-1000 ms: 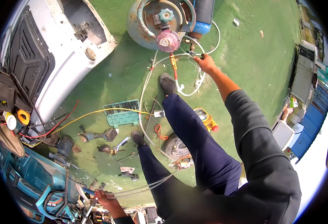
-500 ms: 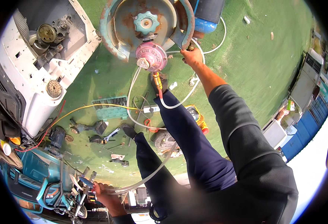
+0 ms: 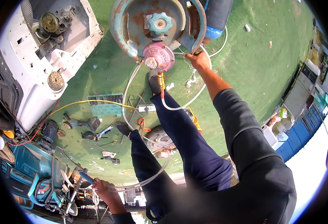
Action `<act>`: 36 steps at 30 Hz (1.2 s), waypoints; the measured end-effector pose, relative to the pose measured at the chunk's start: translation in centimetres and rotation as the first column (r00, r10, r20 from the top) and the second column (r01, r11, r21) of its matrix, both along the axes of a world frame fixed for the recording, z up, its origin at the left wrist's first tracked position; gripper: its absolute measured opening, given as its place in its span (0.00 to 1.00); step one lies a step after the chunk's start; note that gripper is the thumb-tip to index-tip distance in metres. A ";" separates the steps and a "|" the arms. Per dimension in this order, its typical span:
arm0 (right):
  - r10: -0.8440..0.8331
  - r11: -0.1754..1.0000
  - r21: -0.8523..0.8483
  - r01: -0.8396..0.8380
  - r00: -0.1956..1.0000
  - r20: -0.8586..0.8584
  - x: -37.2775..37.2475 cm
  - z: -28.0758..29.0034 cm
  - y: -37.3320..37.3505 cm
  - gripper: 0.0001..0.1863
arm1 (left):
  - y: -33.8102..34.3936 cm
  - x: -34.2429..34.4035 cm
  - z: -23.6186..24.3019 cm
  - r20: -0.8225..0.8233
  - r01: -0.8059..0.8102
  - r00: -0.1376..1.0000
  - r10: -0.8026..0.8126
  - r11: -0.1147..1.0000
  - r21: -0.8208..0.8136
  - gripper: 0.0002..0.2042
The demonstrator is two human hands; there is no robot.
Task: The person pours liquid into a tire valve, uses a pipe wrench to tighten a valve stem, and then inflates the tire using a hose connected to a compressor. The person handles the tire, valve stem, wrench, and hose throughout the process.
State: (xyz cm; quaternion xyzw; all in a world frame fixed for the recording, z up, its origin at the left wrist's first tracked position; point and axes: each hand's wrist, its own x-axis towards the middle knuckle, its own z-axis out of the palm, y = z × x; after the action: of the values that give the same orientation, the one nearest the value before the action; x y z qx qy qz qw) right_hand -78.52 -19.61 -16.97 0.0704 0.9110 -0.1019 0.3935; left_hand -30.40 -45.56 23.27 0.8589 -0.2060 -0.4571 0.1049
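My left hand (image 3: 105, 191) is closed around a blue-handled gas torch (image 3: 86, 178) at the lower left, with pale twin hoses (image 3: 160, 172) trailing from its rear. My right hand (image 3: 201, 62) reaches forward, fingers pinched on a small brass fitting (image 3: 197, 52) beside a blue-and-dark cylinder (image 3: 219, 18); the fingers partly hide the fitting. Left of that hand stands a rusty grey-green gas cylinder (image 3: 116, 31), topped by a teal handwheel (image 3: 160, 23). A pink regulator (image 3: 163, 52) is attached to its valve. From the regulator's orange-yellow connector (image 3: 161, 80), a clear hose (image 3: 176, 109) loops toward my right hand.
A white appliance casing (image 3: 35, 89) stands at the left. On the green floor lie a teal socket set (image 3: 106, 108), an angle grinder (image 3: 80, 122), a wrench (image 3: 105, 131), orange-handled scissors (image 3: 144, 125) and a yellow cable (image 3: 78, 103). A teal machine (image 3: 29, 164) sits lower left.
The view has shifted, so the gas cylinder and regulator appear farther right. My right hand has moved slightly on the fitting, its fingers now covering more of it. My left hand still holds the torch.
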 end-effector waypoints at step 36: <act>0.562 0.703 -0.176 -0.689 0.690 -0.456 -1.2 31.1 -18.6 0.31 | 1.7 -7.3 3.0 0.044 0.263 0.965 -0.260 0.935 -0.238 0.07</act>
State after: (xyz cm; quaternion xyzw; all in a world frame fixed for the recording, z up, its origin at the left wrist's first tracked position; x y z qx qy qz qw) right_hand -79.71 -38.18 14.15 -0.3375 0.9040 -0.1232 0.2317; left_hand -37.69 -43.82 26.30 0.8073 -0.3730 -0.4335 0.1457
